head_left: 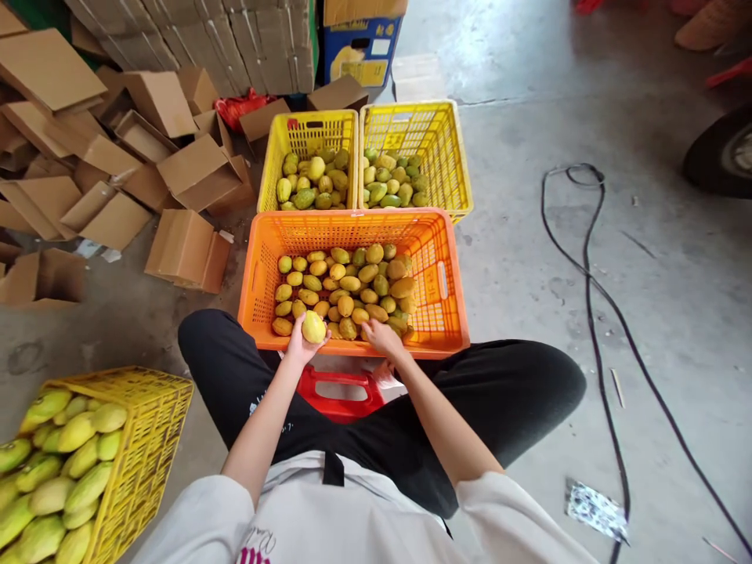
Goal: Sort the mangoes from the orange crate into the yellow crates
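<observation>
An orange crate (265, 258) of yellow-green mangoes (352, 283) stands on the floor between my knees. My left hand (301, 345) is closed round one yellow mango (313, 327) at the crate's near edge. My right hand (383, 338) reaches down into the near side of the same crate, fingers curled among the fruit; whether it grips one is hidden. A red stool (338, 389) shows under me.
Two yellow crates (305, 129) (446, 141) with mangoes stand beyond the orange one. Another yellow crate (146, 439) full of larger mangoes is at my lower left. Cardboard boxes (182, 251) lie scattered on the left. A black cable (593, 313) runs across the concrete floor on the right.
</observation>
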`<state>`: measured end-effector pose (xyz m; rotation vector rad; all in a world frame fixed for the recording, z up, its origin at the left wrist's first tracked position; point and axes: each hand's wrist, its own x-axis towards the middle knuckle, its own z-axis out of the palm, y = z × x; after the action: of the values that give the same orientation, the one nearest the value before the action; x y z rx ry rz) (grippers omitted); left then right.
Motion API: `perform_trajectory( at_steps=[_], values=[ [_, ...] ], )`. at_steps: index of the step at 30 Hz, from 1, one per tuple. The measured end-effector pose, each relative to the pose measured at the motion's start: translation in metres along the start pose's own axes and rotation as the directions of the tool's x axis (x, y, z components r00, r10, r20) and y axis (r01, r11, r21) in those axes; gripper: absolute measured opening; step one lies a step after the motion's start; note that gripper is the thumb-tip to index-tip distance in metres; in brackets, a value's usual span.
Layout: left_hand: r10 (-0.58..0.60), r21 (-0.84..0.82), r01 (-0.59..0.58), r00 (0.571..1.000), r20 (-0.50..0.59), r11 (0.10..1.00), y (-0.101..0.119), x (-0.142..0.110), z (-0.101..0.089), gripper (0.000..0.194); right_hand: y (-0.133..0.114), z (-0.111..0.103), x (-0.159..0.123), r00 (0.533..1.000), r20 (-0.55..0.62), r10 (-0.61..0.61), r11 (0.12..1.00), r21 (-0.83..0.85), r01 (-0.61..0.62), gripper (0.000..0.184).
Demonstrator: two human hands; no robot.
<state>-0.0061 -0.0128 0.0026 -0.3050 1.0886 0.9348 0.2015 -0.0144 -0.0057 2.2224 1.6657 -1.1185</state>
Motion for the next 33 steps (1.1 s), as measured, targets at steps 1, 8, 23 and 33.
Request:
perform_trajectory(
  at_steps=[1,8,23,33],
  values=[
    [-0.027,0.02,0.028,0.999,-0.042,0.999,0.002,0.001,0.002,0.021,0.006,0.013,-0.009,0.998,0.004,0.069,0.997,-0.022,-0.069,0.042],
    [-0.137,0.229,0.152,0.987,-0.08,0.962,0.008,0.025,0.093,0.02,-0.002,0.032,-0.016,0.958,-0.268,-0.101,0.995,-0.054,0.089,0.035],
    [0.282,0.597,-0.737,0.674,0.683,0.317,0.126,0.065,0.24,0.057,0.0,0.032,-0.017,0.962,-0.266,-0.065,0.998,-0.007,0.065,0.031],
    [0.092,0.825,-0.209,0.95,0.299,-0.524,0.123,0.131,0.025,0.05,0.016,0.05,-0.015,0.939,-0.324,-0.117,0.993,-0.008,0.121,0.029]
  ],
)
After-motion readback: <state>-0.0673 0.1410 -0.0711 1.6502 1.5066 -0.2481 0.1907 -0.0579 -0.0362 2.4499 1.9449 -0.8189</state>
